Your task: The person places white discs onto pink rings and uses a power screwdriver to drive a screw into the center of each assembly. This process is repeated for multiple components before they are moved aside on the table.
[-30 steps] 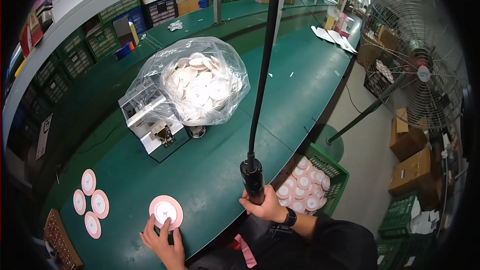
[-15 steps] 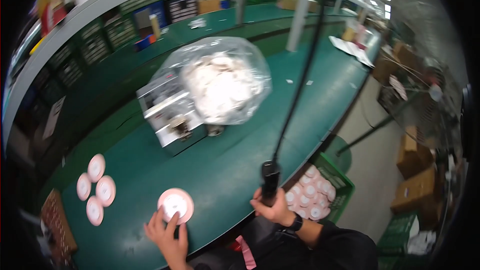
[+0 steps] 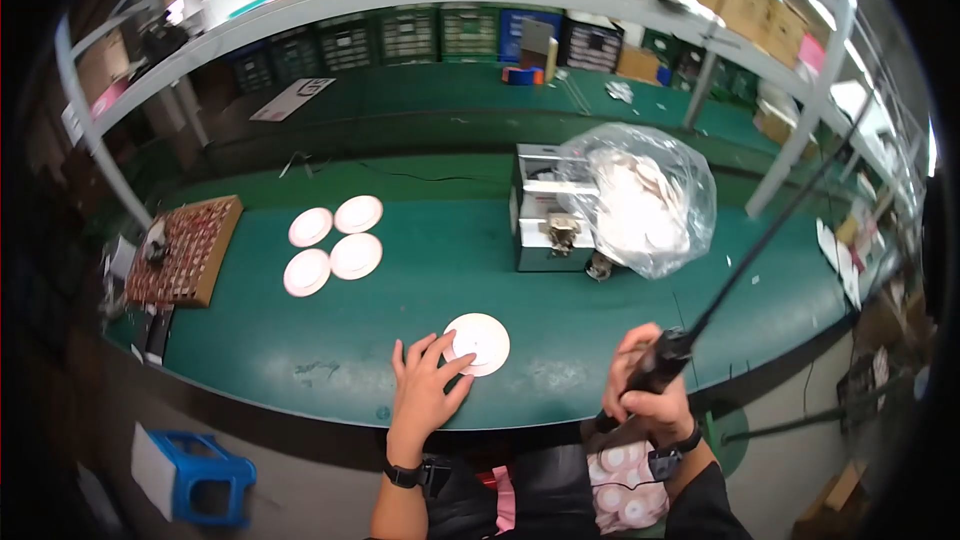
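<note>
My left hand (image 3: 425,385) lies with spread fingers at the lower left edge of a round, pale pink-and-white disc (image 3: 488,337), its fingertips touching it flat on the green table (image 3: 420,325). Wrapped around the black handle of a corded hand tool (image 3: 662,360) is my right hand (image 3: 655,408); a long black cord runs from it toward the upper right. The tool's working end is hidden. Several similar discs (image 3: 357,255) lie grouped on the table to the left. More discs (image 3: 628,508) fill a container beside my right forearm, below the table edge.
A grey metal box device (image 3: 555,258) stands right of centre, beside a clear plastic bag (image 3: 690,225) of pale pieces. At the left sits a brown partitioned tray (image 3: 205,250). A blue stool (image 3: 215,480) is on the floor. Shelf posts (image 3: 810,120) rise behind the table.
The view has swung left, so the table's things appear farther right. My left hand remains at the disc. My right hand still grips the tool, now tilted more to the right.
</note>
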Action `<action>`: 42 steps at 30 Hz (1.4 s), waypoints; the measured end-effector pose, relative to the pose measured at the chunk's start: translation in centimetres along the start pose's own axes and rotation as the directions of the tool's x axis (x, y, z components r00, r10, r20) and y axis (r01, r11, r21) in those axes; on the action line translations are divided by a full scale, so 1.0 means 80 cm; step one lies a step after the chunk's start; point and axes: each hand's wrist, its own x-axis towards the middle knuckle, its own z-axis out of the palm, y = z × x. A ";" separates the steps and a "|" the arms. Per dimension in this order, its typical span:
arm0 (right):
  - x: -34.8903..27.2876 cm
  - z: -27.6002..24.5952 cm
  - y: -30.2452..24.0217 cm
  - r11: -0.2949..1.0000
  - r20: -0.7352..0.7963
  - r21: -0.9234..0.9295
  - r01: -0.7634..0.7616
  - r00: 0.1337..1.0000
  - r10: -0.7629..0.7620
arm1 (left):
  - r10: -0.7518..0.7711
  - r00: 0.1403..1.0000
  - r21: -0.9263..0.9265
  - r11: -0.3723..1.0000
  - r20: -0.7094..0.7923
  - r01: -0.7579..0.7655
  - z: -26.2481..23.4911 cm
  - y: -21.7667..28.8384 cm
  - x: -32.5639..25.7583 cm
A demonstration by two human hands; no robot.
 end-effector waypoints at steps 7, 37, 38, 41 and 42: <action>0.180 0.026 -0.089 0.809 -0.109 -0.130 0.573 0.803 -0.586 | -0.016 1.000 -0.030 0.999 -0.020 0.015 0.001 -0.010 0.000; 0.184 0.051 0.058 0.907 0.208 -0.042 0.420 0.891 -0.403 | 0.009 0.997 -0.028 1.000 0.076 -0.007 -0.007 -0.002 0.006; 0.184 0.052 0.063 0.907 0.195 -0.048 0.418 0.895 -0.402 | 0.020 0.996 -0.021 1.000 0.089 -0.018 -0.007 -0.001 0.009; 0.186 0.049 0.072 0.905 0.156 -0.058 0.422 0.899 -0.409 | 0.007 0.997 -0.024 1.000 0.080 -0.005 -0.003 0.005 0.007; 0.186 0.045 0.074 0.904 0.197 -0.097 0.416 0.899 -0.392 | 0.014 0.996 -0.019 1.000 0.088 -0.013 -0.003 0.006 0.007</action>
